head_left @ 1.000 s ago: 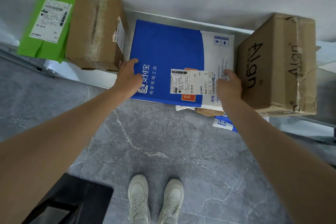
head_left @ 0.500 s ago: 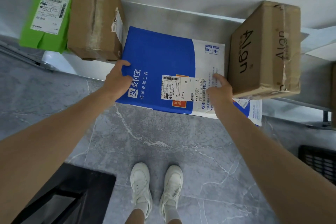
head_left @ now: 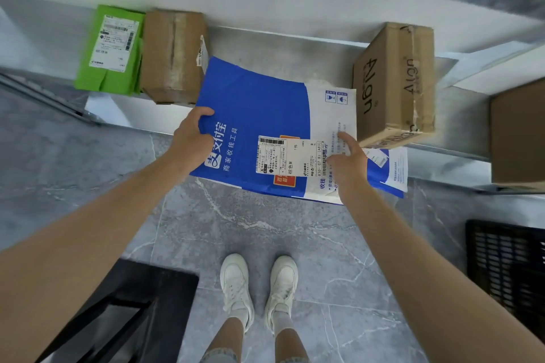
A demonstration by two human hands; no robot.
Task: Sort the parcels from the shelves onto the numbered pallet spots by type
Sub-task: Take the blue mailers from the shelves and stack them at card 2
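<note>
A large flat blue-and-white mailer parcel (head_left: 259, 109) with a white shipping label sticks out past the front edge of the metal shelf (head_left: 280, 44). My left hand (head_left: 191, 138) grips its left edge, thumb on top. My right hand (head_left: 346, 162) holds its right side, fingers spread over the white part. A second, smaller blue-and-white mailer (head_left: 389, 168) lies partly under it at the right. On the shelf stand a green parcel (head_left: 110, 50), a brown carton (head_left: 174, 56) next to it, and a brown "Align" carton (head_left: 395, 82) at the right.
Another brown box (head_left: 519, 132) sits at the far right edge. A black slatted pallet (head_left: 507, 271) lies on the grey marble floor at the right, a black object (head_left: 124, 312) at the lower left. My white shoes (head_left: 259, 289) stand below the shelf.
Both hands have pulled the blue mailer toward me, off the shelf's front edge. This uncovered the shelf behind it and the smaller mailer under its right side.
</note>
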